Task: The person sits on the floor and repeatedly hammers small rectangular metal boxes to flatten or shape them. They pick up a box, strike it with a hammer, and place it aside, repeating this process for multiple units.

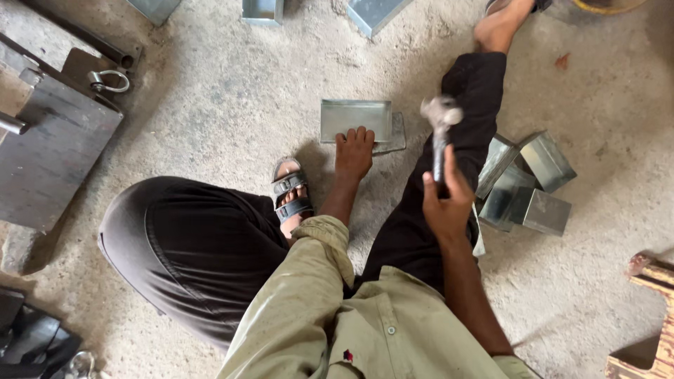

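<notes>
While the left hand (353, 151) lies flat, fingers together, on the near edge of a shallow sheet-metal tray (355, 118), the right hand (447, 200) is wrapped tight around the handle of a hammer (440, 130), whose blurred head hangs in the air just right of the tray's right edge. The tray rests on the concrete floor (232, 98), its turned-up rims showing along the far and side edges, with a thin flat plate (397, 135) peeking out under its right corner. Between the tray and the hammer runs the person's outstretched right leg (449, 140) in dark trousers; the sandalled left foot (290, 193) sits just left of the pressing hand. Right of that leg, a cluster of folded metal boxes (526, 186) crowds the floor near the hammer hand, leaving little room on that side. Beyond the tray's far edge the floor opens out up to more metal pieces (263, 10) at the top. Well off to the left lies a heavy steel block (53, 151).
</notes>
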